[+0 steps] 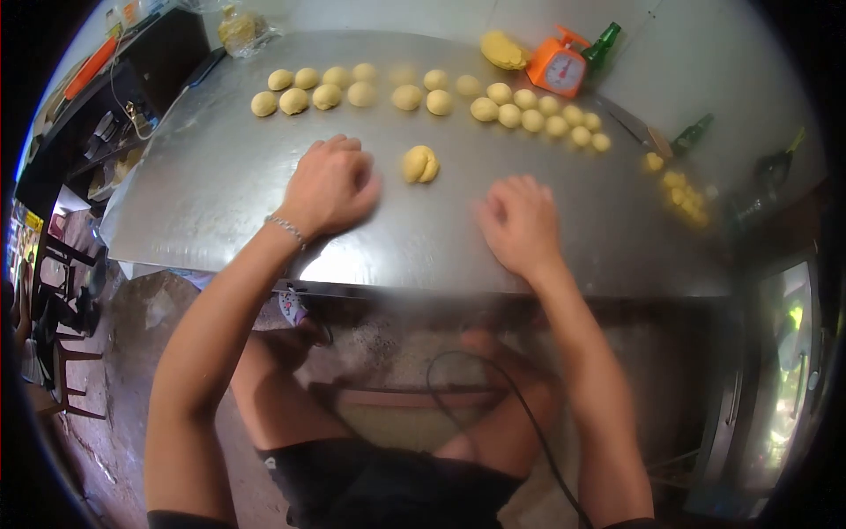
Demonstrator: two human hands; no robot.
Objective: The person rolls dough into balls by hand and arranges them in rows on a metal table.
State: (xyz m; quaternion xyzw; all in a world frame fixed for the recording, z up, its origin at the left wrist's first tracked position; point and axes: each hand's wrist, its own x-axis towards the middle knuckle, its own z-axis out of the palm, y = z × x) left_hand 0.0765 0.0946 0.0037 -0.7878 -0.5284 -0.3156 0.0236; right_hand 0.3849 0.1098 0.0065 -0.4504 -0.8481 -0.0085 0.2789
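Note:
A creased lump of yellow dough (420,165) rests on the metal table between my hands, touching neither. My left hand (331,183), with a bracelet at the wrist, is curled with its knuckles up, left of the lump. To the lump's right and nearer the table's front edge, my right hand (522,225) is curled too. Both hands are low over the tabletop and slightly blurred. Their palms are hidden, so whatever may be under the fingers does not show. Rows of smooth dough balls (326,96) lie beyond my hands, with smaller dough balls (556,126) toward the right.
On the metal table (194,194), an orange scale (560,66) stands at the back beside a larger dough mass (503,50) and a green bottle (603,44). Small dough pieces (686,196) lie at the right. A plastic bag (242,32) sits back left. A cable (529,414) crosses my lap.

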